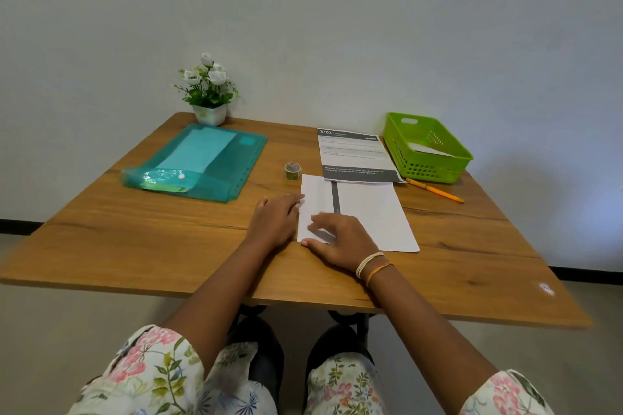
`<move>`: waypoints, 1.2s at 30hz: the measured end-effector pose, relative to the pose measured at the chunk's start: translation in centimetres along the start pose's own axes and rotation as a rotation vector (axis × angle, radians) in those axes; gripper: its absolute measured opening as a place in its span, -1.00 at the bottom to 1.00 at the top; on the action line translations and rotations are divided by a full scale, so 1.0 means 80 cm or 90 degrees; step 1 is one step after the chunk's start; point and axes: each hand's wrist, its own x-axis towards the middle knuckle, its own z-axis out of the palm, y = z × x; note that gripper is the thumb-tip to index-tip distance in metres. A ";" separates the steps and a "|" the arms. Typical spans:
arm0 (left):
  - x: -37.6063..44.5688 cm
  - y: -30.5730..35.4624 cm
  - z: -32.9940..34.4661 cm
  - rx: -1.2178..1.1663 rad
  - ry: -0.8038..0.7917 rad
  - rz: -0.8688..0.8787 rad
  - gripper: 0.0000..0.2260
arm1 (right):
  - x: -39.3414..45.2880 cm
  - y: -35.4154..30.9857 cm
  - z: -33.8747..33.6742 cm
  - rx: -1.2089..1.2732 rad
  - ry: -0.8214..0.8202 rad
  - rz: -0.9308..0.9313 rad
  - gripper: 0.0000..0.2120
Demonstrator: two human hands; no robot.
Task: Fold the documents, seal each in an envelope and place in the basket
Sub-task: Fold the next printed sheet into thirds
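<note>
- Teal document folder (202, 162) lies at the bench's (135, 239) ten o'clock.
- Left hand (274, 217), grip flat and relaxed, presses the folded document (367, 212) at centre.
- Right hand (337, 239), fingers straight, presses its fold.
- Green basket (428, 148) sits at two o'clock.

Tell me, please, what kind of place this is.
Probably a small desk set against a wall in an office or a home. The wooden table holds printed papers, a green basket, a folder and a potted plant.
</note>
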 end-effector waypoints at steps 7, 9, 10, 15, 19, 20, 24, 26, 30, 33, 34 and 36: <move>-0.003 0.007 -0.005 -0.156 0.108 -0.043 -0.79 | -0.007 -0.005 0.004 -0.026 0.142 -0.066 -0.78; -0.003 0.010 -0.008 -0.209 0.107 -0.064 -0.81 | -0.009 -0.005 0.003 0.008 0.209 -0.062 -0.82; -0.002 0.010 -0.008 -0.240 0.100 -0.075 -0.81 | -0.010 -0.007 0.002 0.026 0.231 -0.065 -0.83; 0.001 0.002 -0.010 -0.325 0.059 -0.103 -0.72 | -0.015 -0.021 0.001 0.022 0.155 -0.126 -0.73; 0.002 0.002 -0.007 -0.299 0.066 -0.112 -0.74 | -0.018 -0.023 0.001 -0.007 0.155 -0.069 -0.70; 0.002 0.002 -0.007 -0.302 0.072 -0.117 -0.74 | -0.016 -0.023 0.000 0.004 0.183 -0.021 -0.72; -0.001 0.000 -0.007 -0.327 0.077 -0.105 -0.72 | -0.003 -0.013 0.000 -0.054 0.131 0.130 -0.72; -0.004 0.001 -0.008 -0.362 0.076 -0.091 -0.69 | -0.001 -0.014 -0.001 -0.035 0.052 0.151 -0.68; -0.005 0.001 -0.011 -0.355 0.032 -0.028 -0.60 | 0.003 -0.023 -0.005 0.059 -0.002 0.161 -0.64; -0.014 0.004 -0.010 -0.250 -0.013 0.037 -0.56 | 0.005 -0.029 -0.006 0.204 0.012 0.200 -0.66; -0.017 0.006 -0.009 -0.197 -0.019 0.056 -0.57 | 0.007 -0.029 -0.006 0.266 0.026 0.227 -0.66; -0.019 0.012 -0.010 -0.112 -0.038 0.096 -0.59 | 0.013 -0.032 -0.010 0.376 0.069 0.300 -0.60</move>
